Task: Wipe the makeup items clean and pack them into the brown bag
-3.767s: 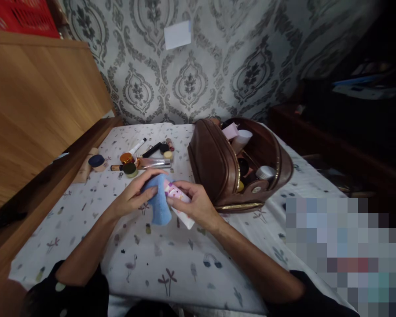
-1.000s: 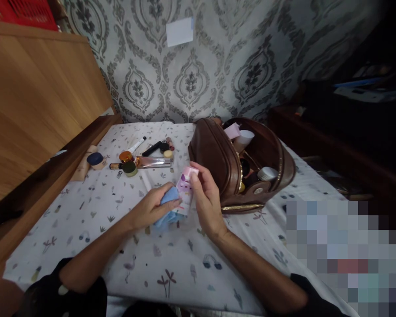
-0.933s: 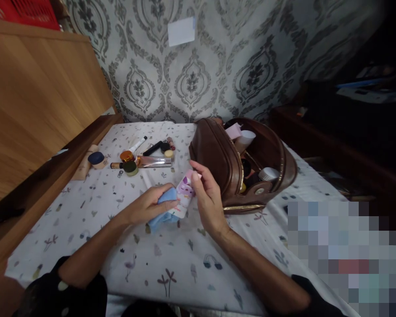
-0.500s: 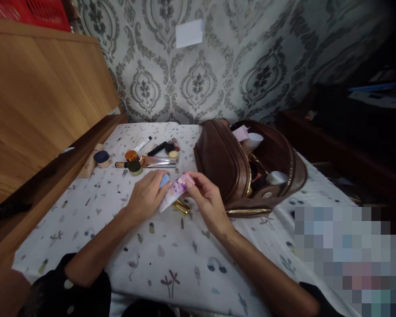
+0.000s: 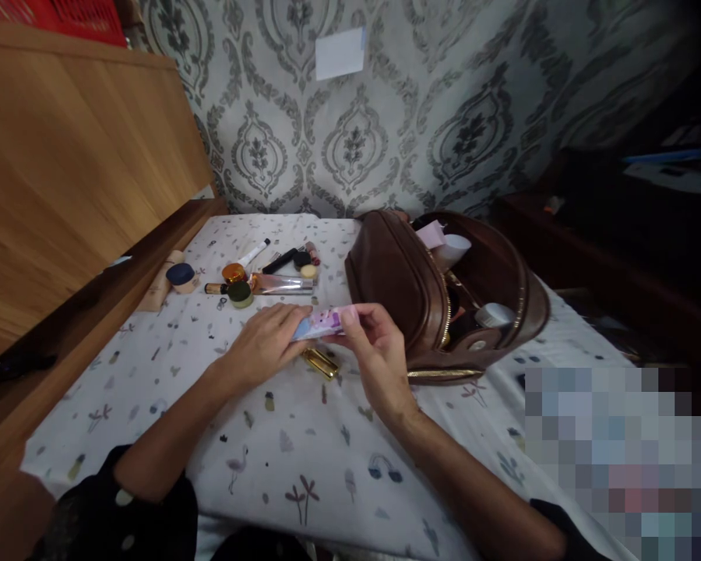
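A small pink, purple and pale-blue tube [image 5: 325, 322] lies level between both hands above the patterned cloth. My left hand [image 5: 272, 335] closes on its blue end, the fingers hiding that end. At the pink end, my right hand [image 5: 377, 343] pinches it between thumb and fingers. Just below the tube, a shiny gold lipstick-like case [image 5: 321, 363] rests on the cloth. To the right stands a brown makeup bag [image 5: 385, 288], unzipped, with a white container [image 5: 452, 251], a pink item [image 5: 431, 234] and other things inside.
Behind my left hand lie a clear pinkish tube [image 5: 280, 285], a green-lidded jar [image 5: 240, 294], an orange jar [image 5: 234, 273] and other cosmetics. A navy-capped jar [image 5: 181, 277] sits beside a beige tube [image 5: 162, 282]. A wooden cabinet [image 5: 93, 132] borders the left; a patterned wall [image 5: 350, 148] is behind.
The tube has turned from a slant to nearly level. My right hand has shifted slightly right and down, and my left hand now covers more of the blue end.
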`<move>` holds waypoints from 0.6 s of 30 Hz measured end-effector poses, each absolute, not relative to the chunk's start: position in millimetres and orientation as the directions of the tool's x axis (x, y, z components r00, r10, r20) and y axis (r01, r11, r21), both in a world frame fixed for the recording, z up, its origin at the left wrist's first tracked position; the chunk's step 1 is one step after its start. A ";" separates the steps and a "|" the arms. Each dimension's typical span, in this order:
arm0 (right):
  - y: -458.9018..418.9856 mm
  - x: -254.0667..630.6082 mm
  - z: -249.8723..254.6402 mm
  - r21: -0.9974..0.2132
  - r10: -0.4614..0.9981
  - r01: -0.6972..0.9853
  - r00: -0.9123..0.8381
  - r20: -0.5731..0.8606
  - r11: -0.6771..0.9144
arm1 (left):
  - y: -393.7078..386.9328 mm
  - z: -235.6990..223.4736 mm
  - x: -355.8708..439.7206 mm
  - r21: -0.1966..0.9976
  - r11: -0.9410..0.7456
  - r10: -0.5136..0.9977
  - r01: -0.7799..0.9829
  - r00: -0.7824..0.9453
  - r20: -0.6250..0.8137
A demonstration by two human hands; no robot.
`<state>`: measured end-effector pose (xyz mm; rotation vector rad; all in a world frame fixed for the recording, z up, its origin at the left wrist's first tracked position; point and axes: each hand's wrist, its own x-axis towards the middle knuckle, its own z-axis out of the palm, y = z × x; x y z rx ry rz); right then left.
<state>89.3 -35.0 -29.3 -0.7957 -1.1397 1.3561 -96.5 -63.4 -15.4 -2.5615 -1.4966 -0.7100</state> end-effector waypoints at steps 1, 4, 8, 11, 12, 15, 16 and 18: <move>-35.2 89.3 -29.1 -0.938 0.977 -0.330 -0.134 0.163 0.111 | -63.0 -12.5 -100.4 0.198 -0.517 0.819 0.833 0.414 0.397; -33.6 89.8 -29.3 -0.935 0.965 -0.339 -0.193 0.180 0.107 | -62.4 -3.6 -107.2 0.346 -0.494 0.865 0.798 0.412 0.285; -30.3 90.7 -28.8 -0.938 0.942 -0.340 -0.287 0.175 0.071 | -59.4 4.4 -113.2 0.463 -0.418 0.909 0.782 0.355 0.220; -30.1 91.3 -26.2 -0.943 0.930 -0.327 -0.324 0.173 0.061 | -55.9 1.8 -118.8 0.452 -0.395 0.913 0.800 0.288 0.288; -30.3 91.4 -25.2 -0.947 0.930 -0.315 -0.325 0.174 0.068 | -55.2 -0.5 -120.0 0.422 -0.392 0.907 0.817 0.268 0.324; -31.4 91.4 -23.0 -0.957 0.939 -0.272 -0.293 0.179 0.098 | -55.8 -8.2 -118.1 0.234 -0.416 0.832 0.879 0.264 0.488; -31.9 91.2 -22.8 -0.961 0.942 -0.257 -0.282 0.180 0.107 | -57.0 -9.9 -115.1 0.147 -0.428 0.786 0.892 0.286 0.549; -33.2 90.3 -23.5 -0.967 0.943 -0.221 -0.276 0.188 0.128 | -61.0 -11.4 -105.6 0.001 -0.452 0.688 0.892 0.348 0.637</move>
